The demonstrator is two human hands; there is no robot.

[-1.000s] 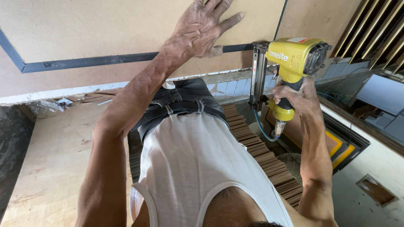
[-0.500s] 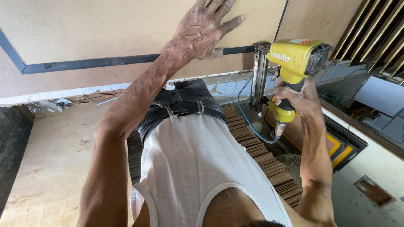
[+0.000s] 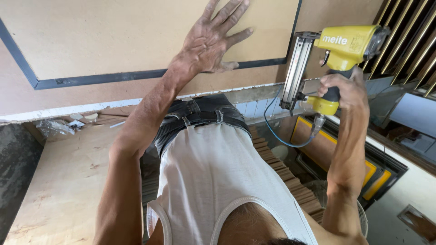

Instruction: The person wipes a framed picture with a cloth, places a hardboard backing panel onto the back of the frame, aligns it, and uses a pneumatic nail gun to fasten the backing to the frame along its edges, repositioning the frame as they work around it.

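My left hand [image 3: 213, 38] lies flat with fingers spread on a tan board panel [image 3: 113, 36] framed by a dark strip [image 3: 113, 78]. My right hand [image 3: 340, 88] grips the handle of a yellow pneumatic nail gun [image 3: 345, 43]. Its silver magazine [image 3: 295, 68] stands close to the right end of the dark strip, near the panel's lower right corner. A blue air hose [image 3: 277, 131] hangs from the gun's base.
A plywood sheet [image 3: 68, 181] lies below at left, with scraps [image 3: 59, 127] near the wall base. Slatted wood strips [image 3: 290, 177] and a yellow-edged panel [image 3: 345, 154] lie lower right. Gold and dark slats [image 3: 408, 41] stand at the upper right.
The nail gun has risen slightly and moved nearer the panel's corner. My left hand stays pressed flat on the board.
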